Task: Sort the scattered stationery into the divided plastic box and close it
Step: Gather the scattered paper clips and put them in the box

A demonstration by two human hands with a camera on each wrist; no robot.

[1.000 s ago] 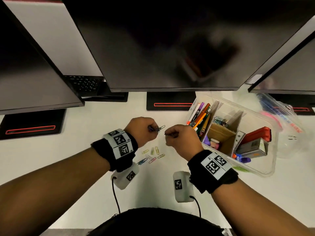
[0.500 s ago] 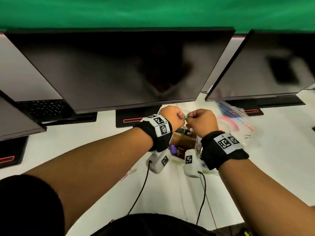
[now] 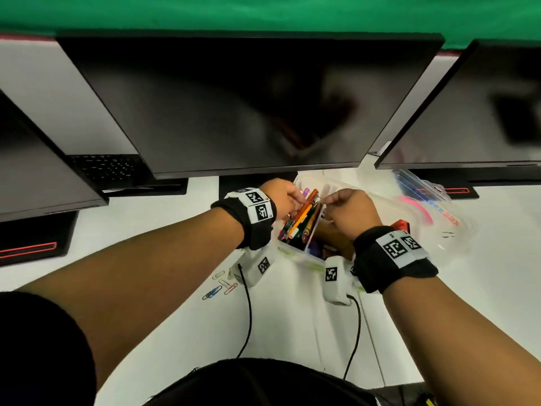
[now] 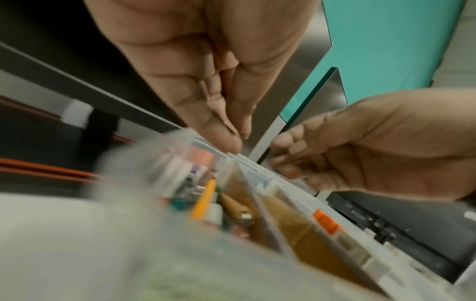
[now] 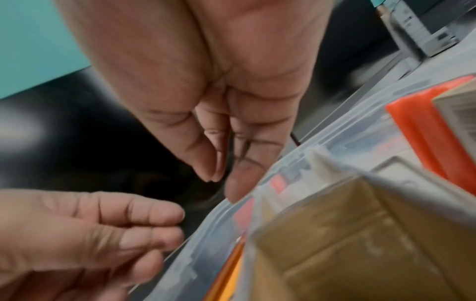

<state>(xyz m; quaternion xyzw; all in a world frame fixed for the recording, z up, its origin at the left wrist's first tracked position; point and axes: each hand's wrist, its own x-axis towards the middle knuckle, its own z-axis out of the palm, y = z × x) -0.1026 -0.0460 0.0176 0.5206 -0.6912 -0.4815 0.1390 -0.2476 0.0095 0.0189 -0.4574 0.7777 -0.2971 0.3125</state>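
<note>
Hovering over the open divided box, both hands have fingers pressed together and relaxed, holding nothing visible: left hand above the pens, right hand beside it. Paper clips lie on the desk nearby.

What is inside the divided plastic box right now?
The divided plastic box holds pens and markers in its left compartment, a brown cardboard divider and an orange-red item. The right hand and left hand cover the far compartments.
</note>
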